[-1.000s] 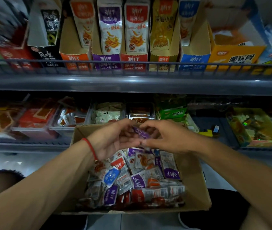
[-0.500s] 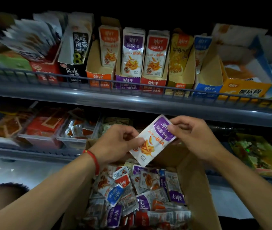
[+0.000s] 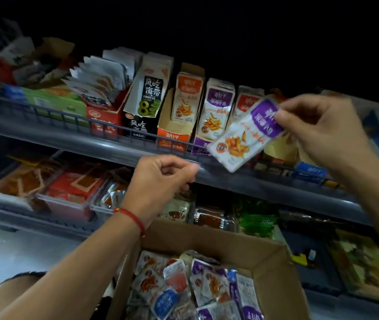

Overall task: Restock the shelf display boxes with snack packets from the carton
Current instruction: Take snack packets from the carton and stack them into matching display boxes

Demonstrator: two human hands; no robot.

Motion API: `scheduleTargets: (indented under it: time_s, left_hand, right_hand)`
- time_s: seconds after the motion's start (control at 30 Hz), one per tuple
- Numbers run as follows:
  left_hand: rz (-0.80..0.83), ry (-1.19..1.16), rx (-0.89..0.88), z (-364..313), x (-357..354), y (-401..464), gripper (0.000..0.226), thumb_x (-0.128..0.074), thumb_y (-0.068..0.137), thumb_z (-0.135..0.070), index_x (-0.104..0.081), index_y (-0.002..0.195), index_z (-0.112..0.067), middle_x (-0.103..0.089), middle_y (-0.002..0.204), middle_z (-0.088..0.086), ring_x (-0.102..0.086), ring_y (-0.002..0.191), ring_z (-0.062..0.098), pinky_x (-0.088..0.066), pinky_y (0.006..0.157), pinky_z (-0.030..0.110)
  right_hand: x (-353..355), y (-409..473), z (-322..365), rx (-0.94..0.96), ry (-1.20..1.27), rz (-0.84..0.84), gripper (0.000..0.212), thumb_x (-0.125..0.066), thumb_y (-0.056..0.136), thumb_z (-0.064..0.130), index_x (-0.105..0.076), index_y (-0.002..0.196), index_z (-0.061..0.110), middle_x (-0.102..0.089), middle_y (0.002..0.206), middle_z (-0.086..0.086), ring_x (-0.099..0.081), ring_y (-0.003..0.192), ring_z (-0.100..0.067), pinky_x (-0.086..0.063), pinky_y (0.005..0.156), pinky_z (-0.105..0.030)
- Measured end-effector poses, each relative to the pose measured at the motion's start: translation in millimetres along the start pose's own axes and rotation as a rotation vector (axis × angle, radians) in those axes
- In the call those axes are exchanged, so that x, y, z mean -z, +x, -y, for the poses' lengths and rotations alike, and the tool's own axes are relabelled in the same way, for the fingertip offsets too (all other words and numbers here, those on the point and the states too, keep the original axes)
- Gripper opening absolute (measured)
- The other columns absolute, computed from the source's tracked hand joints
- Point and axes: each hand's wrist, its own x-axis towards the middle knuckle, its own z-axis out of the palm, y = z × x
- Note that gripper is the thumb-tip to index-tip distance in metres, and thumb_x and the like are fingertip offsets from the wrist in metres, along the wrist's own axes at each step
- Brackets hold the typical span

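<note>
My right hand pinches the purple top of a white snack packet, raised at a tilt in front of the upper shelf's display boxes. Just behind it stands the purple display box full of matching packets, with an orange display box to its left. My left hand hovers below the upper shelf rail with curled fingers and holds nothing. The brown carton sits at the bottom with several mixed snack packets inside.
A grey wire-fronted upper shelf carries a black seaweed box and a red box. The lower shelf holds clear trays of red snacks and green packs. Blue boxes lie right.
My right hand has lifted the purple packet up and right toward the upper shelf boxes. My left hand let go of it and stayed lower. The view tilted upward.
</note>
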Motion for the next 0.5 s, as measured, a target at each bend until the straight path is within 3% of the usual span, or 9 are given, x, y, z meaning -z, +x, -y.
scheduleTargets:
  time_s: [0.13,0.2,0.3,0.5]
  left_hand:
    - [-0.127,0.082,-0.01,7.1,12.0,6.3,0.007,-0.077,0.087,-0.024,-0.074,0.081,-0.026,-0.073,0.076,0.003,-0.068,0.069,0.014,-0.054,0.063,0.021]
    - [-0.163,0.111,-0.027,8.3,15.0,8.9,0.009,-0.076,0.087,-0.023,-0.073,0.082,-0.029,-0.069,0.075,-0.003,-0.066,0.071,0.011,-0.055,0.067,0.025]
    - [-0.195,0.165,-0.065,4.0,16.6,8.7,0.015,-0.072,0.088,-0.012,-0.069,0.089,-0.026,-0.066,0.078,-0.006,-0.058,0.066,-0.001,-0.051,0.065,0.015]
    - [-0.219,0.262,-0.123,-1.4,20.4,7.8,0.019,-0.068,0.088,-0.005,-0.066,0.098,-0.02,-0.066,0.088,-0.003,-0.058,0.071,0.004,-0.048,0.065,0.007]
  right_hand:
    - [-1.0,57.6,6.9,0.064,-0.14,-0.099,0.017,-0.063,0.1,0.032,-0.068,0.114,0.025,-0.068,0.106,0.006,-0.066,0.099,-0.011,-0.057,0.081,-0.03]
    - [-11.5,75.4,11.2,0.11,-0.25,-0.089,0.026,-0.06,0.102,0.032,-0.067,0.122,0.018,-0.063,0.113,0.008,-0.06,0.105,-0.007,-0.051,0.08,-0.02]
    - [-31.3,94.0,13.8,0.151,-0.375,-0.075,0.028,-0.057,0.103,0.031,-0.065,0.126,0.017,-0.066,0.121,0.002,-0.056,0.105,-0.005,-0.042,0.077,-0.012]
    - [-61.0,106.7,13.4,0.223,-0.589,0.018,0.027,-0.055,0.104,0.03,-0.064,0.126,0.018,-0.068,0.123,-0.006,-0.064,0.113,-0.02,-0.054,0.088,-0.036]
